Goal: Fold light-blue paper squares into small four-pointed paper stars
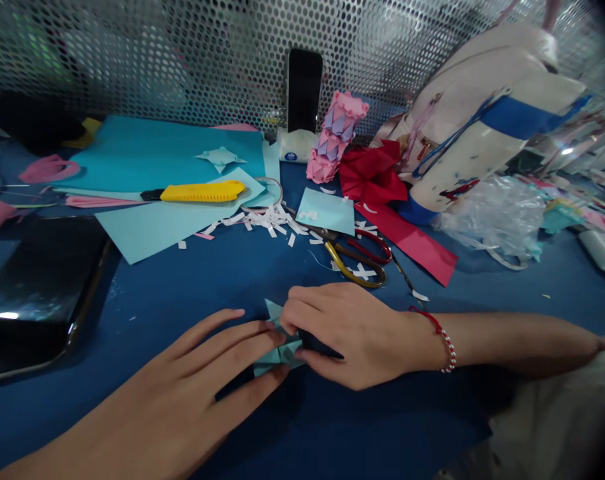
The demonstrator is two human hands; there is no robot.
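Note:
A small folded piece of light teal paper (275, 360) lies on the blue table, partly covered by both hands. My left hand (202, 373) comes in from the lower left, its fingers stretched out and spread. The index and middle fingertips rest on the paper's left part, with the thumb at its near edge. From the right, my right hand (352, 333) has its fingers curled and closed on the paper's right side. What exactly its fingertips pinch is partly hidden. A red and beaded bracelet circles the right wrist.
Beyond the hands lie scissors (357, 260), a yellow cutter (202, 193), teal sheets (147, 230), white scraps (272, 220) and a red paper strip (417, 247). A black phone-like device (37, 287) is at left. A phone (304, 90), pink-purple paper model (337, 137) and bottle (477, 147) stand behind.

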